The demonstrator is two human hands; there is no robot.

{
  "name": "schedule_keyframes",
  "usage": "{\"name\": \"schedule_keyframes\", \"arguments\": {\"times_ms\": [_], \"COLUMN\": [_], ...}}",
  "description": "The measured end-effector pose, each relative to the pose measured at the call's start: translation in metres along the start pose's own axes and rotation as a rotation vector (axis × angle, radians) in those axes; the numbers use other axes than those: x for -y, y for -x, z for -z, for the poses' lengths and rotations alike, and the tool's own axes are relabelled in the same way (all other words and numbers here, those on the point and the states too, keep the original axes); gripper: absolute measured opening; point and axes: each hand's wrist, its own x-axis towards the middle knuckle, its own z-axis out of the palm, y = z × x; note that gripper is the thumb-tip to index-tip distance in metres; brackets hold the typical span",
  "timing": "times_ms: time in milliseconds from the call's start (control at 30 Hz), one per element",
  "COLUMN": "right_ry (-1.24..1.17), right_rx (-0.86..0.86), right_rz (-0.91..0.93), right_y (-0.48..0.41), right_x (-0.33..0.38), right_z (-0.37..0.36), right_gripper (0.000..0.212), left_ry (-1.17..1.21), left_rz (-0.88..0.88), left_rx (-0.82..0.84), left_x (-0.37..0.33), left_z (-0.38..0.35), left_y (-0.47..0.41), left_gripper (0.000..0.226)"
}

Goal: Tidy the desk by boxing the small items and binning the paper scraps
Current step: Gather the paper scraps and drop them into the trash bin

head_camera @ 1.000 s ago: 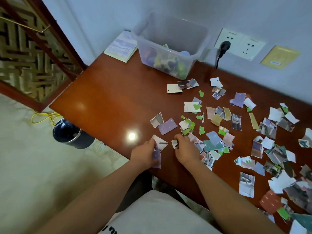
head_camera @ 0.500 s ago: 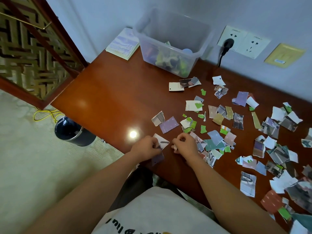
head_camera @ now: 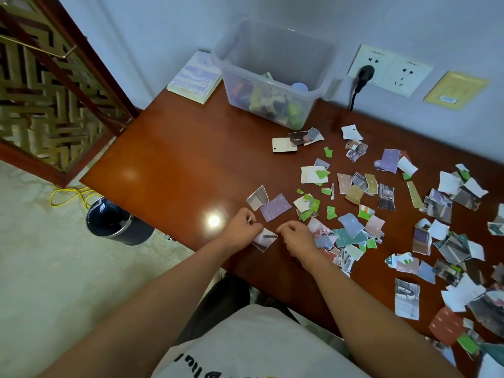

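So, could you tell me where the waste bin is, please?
In the head view the dark waste bin stands on the floor at left, just off the left edge of the desk, beside the yellow cable.

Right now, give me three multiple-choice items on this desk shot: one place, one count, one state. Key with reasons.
1. Where is the bin? A on the desk; B on a chair; C on the floor beside the desk.
2. How many plugs sit in the wall sockets? A one; B two; C none.
3. The clear box is: A lidded; B open, with things inside; C tipped over.
Key: C, the bin stands on the floor off the desk's left end; A, a single black plug is in the left socket; B, no lid, and coloured things show through its wall.
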Motion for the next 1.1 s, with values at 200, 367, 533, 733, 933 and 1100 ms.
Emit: {"name": "schedule_keyframes", "arguments": {"times_ms": [200, 367, 533, 733, 933, 1100], "right_ry": [0.109, 0.133, 0.161, 0.166, 0.241, 0.424], "right_rx": [-0.077, -0.078, -0.087, -0.125, -0.154, -0.168], "right_rz": [0.06, 0.067, 0.106, 0.127, 0.178, 0.245], "right_y": [-0.003, -0.005, -0.006, -0.011, -0.014, -0.025], "right_x": [-0.005, -0.006, -0.005, 0.004, 0.015, 0.029], "right_z": [-0.001, 0.001, -0.001, 0.0, 0.002, 0.005], "right_gripper": [0.02, 0.018, 0.015, 0.015, 0.014, 0.024], "left_ry": [-0.711, -0.935, -0.974, -0.99, -0.937, -0.762], "left_rz": [-0.276, -0.412, -0.411, -0.411, -0.38, -0.258], "left_rx": [0.104, 0.096, 0.096, 0.088, 0.109, 0.104], "left_x": [0.006, 0.009, 0.008, 0.006, -0.005, -0.013], "left_z": [-0.004, -0.006, -0.005, -0.004, 0.002, 0.016], "left_y": [-0.002, -0.011, -0.014, -0.019, -0.025, -0.037], "left_gripper": [0.042, 0.046, 0.049, 0.05, 0.037, 0.027]}}
